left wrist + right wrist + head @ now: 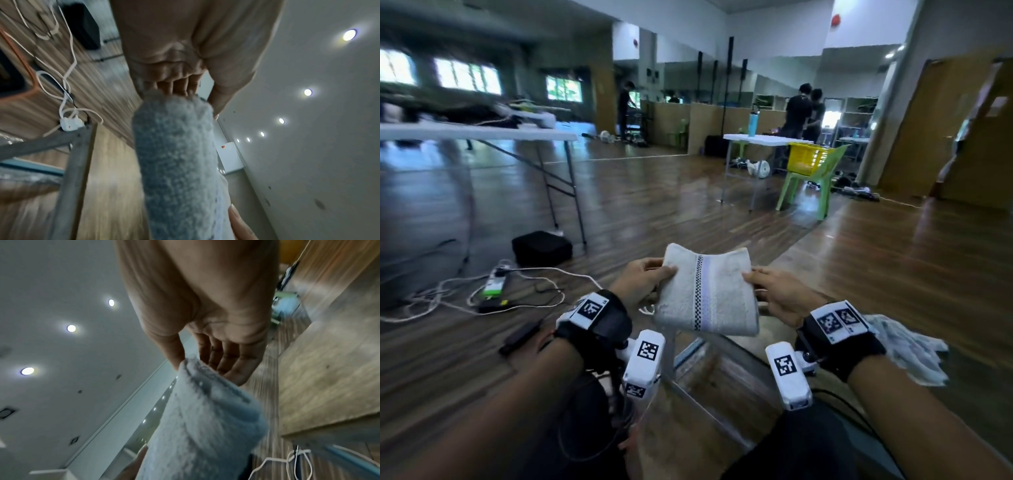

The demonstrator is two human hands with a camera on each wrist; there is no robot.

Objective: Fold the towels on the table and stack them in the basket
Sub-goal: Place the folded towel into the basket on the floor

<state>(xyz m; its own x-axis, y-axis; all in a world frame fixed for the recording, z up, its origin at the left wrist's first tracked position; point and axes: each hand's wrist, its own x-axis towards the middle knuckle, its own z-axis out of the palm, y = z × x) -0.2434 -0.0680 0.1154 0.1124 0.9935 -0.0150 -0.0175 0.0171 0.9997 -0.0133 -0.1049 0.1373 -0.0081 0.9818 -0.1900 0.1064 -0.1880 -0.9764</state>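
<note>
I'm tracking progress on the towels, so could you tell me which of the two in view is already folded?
The folded towel, with the checked stripe, held up between the left hand and right hand. The other towel lies crumpled beside the right wrist.

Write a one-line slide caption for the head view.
Left hand and right hand hold a folded white towel in the air by its side edges.

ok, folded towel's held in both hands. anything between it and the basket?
Cannot tell: the task's basket shows in no view. The folded towel is held in the air between the left hand and right hand; below it show only a metal frame and the floor.
</note>
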